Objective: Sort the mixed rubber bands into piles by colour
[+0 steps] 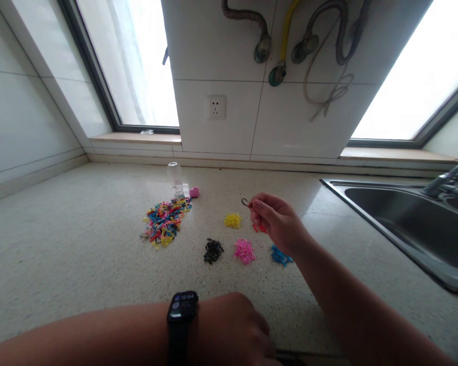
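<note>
Already, four small sorted heaps lie mid-worktop: yellow, black, pink and blue, with red bands half hidden under my hand. My right hand pinches a dark band between narrow fingertips above them. My left hand rests curled at the near edge, and a big mixed pile toward the back remains unsorted.

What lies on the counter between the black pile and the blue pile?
In the head view, the pink pile lies between the black pile and the blue pile.
</note>
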### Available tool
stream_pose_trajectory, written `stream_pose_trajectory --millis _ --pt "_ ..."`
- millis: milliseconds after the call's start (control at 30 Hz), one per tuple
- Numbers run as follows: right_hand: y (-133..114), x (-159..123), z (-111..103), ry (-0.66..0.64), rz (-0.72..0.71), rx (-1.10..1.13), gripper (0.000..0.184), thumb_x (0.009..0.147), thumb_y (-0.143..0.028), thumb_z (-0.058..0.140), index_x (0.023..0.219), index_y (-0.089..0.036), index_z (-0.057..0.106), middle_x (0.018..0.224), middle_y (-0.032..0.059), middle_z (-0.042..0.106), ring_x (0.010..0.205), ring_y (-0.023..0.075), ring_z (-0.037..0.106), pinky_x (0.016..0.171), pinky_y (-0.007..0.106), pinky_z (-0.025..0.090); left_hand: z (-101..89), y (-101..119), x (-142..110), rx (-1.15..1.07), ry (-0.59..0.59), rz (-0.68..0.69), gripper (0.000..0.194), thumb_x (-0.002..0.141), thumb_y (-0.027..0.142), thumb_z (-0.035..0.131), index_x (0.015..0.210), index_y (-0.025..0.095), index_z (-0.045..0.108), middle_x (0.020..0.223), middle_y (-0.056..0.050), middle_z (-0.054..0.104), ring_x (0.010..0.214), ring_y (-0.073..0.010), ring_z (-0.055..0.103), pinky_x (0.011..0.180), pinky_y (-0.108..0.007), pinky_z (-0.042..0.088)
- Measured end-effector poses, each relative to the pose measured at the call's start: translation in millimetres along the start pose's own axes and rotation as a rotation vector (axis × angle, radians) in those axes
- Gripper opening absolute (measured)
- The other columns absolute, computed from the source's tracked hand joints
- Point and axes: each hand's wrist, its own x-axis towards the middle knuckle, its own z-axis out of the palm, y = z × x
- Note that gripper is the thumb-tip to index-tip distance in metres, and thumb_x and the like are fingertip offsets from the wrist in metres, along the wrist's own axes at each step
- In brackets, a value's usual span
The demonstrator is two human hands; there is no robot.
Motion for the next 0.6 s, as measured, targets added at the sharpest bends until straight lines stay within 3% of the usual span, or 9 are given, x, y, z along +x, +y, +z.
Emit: stream_pose_trajectory --millis 300,467,600 --pt "2.3 -0.3 -3.7 -0.007 -0.006 -0.035 0.024 0.082 -0.043 0.068 0.080 -0.019 0.066 0.060 -0.0036 0.054 0.051 0.0082 0.044 0.045 0.023 0.033 -3.0 1.4 1.5 0.001 -0.007 -0.003 0.007 0.093 0.024 0.057 0.088 0.019 0.058 0.071 0.004 0.059 0.067 -0.0131 0.052 0.049 -0.030 0.038" --pt "2.6 -0.5 -4.3 -0.004 -0.016 -0.061 0.024 0.082 -0.042 0.069 0.080 -0.019 0.067 0.059 -0.0041 0.054 0.049 0.0077 0.043 0.045 0.023 0.032 -2.2 1.3 0.3 0.005 -0.018 -0.018 0.015 0.092 0.025 0.059 0.079 0.018 0.055 0.072 0.004 0.060 0.067 -0.0126 0.051 0.049 -0.029 0.038" --pt "3.0 -0.3 -3.7 0.004 -0.021 -0.063 0.021 0.080 -0.040 0.071 0.078 -0.020 0.066 0.058 -0.0046 0.053 0.048 0.0078 0.042 0.046 0.024 0.034 -1.9 1.9 0.4 -0.004 -0.001 -0.018 0.009 0.092 0.024 0.058 0.085 0.019 0.056 0.073 0.004 0.059 0.068 -0.0133 0.050 0.050 -0.030 0.039"
